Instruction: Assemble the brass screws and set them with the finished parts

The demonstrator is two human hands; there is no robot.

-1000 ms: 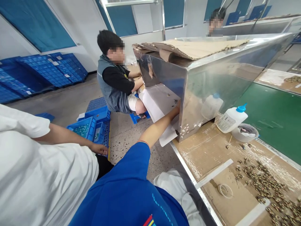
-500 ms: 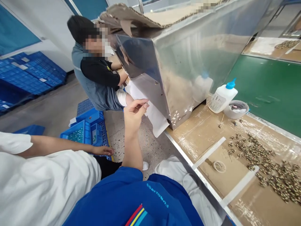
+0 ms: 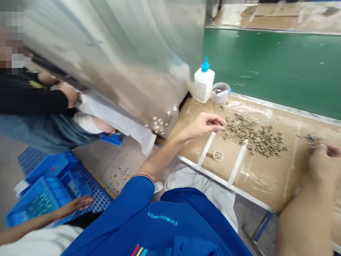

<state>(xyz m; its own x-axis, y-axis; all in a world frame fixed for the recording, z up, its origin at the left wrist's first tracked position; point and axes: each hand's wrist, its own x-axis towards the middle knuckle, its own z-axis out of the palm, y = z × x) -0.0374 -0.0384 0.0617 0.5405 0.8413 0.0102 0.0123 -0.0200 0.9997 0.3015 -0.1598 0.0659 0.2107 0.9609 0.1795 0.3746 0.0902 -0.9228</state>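
My left hand (image 3: 211, 123) is over the cardboard-covered bench at the left edge of a pile of small brass-coloured metal parts (image 3: 255, 137). Its thumb and fingers are pinched together; whatever is between them is too small to make out. At the right, my right hand (image 3: 323, 156) is curled and blurred, beside a few dark small parts (image 3: 312, 138). What its fingers hold is hidden. Between two white tape strips, near my left hand, lies a clear round ring or lid (image 3: 218, 155).
A white bottle with a blue nozzle (image 3: 204, 83) and a tape roll with bits inside (image 3: 220, 93) stand behind. A large metal box (image 3: 128, 64) rises at left. Blue crates (image 3: 42, 199), another person's hand (image 3: 82, 202) and a seated co-worker (image 3: 34, 99) are left. Green surface (image 3: 266, 60) behind.
My view has swung right. My left hand has moved from beside the metal box to the pile of metal parts, still pinched. My right hand has come into view.
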